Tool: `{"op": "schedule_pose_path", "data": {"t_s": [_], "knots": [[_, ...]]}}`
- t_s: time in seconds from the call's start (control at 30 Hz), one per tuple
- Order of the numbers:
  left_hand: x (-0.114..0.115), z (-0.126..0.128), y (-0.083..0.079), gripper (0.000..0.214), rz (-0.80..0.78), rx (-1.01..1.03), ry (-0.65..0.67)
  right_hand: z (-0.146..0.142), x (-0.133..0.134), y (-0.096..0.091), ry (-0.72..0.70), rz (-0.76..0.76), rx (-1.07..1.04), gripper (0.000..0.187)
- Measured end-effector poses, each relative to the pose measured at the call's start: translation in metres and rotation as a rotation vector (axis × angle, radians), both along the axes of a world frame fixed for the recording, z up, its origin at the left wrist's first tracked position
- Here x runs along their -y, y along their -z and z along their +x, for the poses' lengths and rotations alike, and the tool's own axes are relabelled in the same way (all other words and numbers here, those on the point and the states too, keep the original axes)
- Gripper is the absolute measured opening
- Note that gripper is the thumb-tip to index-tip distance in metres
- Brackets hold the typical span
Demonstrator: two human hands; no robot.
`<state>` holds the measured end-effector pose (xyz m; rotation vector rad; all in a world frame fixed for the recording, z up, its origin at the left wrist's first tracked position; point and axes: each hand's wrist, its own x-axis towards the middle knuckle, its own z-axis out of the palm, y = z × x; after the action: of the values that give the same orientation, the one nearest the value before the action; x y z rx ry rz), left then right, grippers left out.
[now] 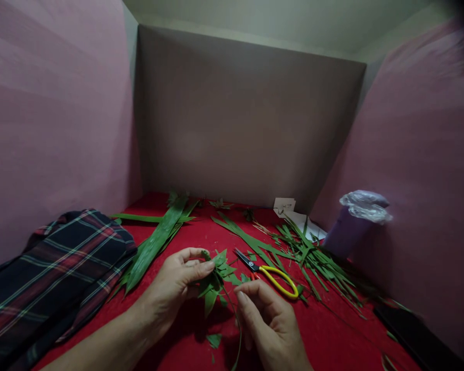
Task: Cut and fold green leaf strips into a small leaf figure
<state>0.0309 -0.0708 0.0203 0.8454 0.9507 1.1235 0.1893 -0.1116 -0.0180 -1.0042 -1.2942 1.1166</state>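
Observation:
My left hand (178, 275) pinches a small cluster of folded, pointed green leaf pieces (211, 293) between thumb and fingers, above the red cloth. From this leaf cluster a thin strand (239, 335) hangs down in a curve. My right hand (268, 319) is closed, with thumb and forefinger pressed together at the strand. Just beyond my right hand lie scissors (272, 275) with dark blades and a yellow handle, blades pointing away to the left. A cut leaf scrap (214, 340) rests on the cloth between my hands.
Long broad leaves (158, 239) lie left of centre, beside a plaid cloth (85, 257). Narrow leaf strips (320, 257) are heaped at the right. Behind them stand a purple bin (344, 232) with a plastic liner and white papers (299, 221). A dark flat object (413, 335) lies front right.

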Motion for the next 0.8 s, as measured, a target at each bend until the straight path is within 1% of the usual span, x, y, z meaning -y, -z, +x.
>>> {"op": "schedule_pose_path", "data": {"t_s": [0.17, 0.4, 0.8], "knots": [[-0.0004, -0.0005, 0.0018, 0.032, 0.025, -0.015, -0.027, 0.0009, 0.0001, 0.0017, 0.008, 0.01, 0.036, 0.024], [0.0032, -0.001, -0.0018, 0.034, 0.07, 0.008, 0.005, 0.001, 0.0021, -0.0003, 0.016, 0.071, 0.093, 0.025], [0.0007, -0.0037, -0.0042, 0.033, 0.087, 0.009, 0.005, 0.0035, 0.0012, 0.0032, 0.1, 0.348, 0.319, 0.021]]}}
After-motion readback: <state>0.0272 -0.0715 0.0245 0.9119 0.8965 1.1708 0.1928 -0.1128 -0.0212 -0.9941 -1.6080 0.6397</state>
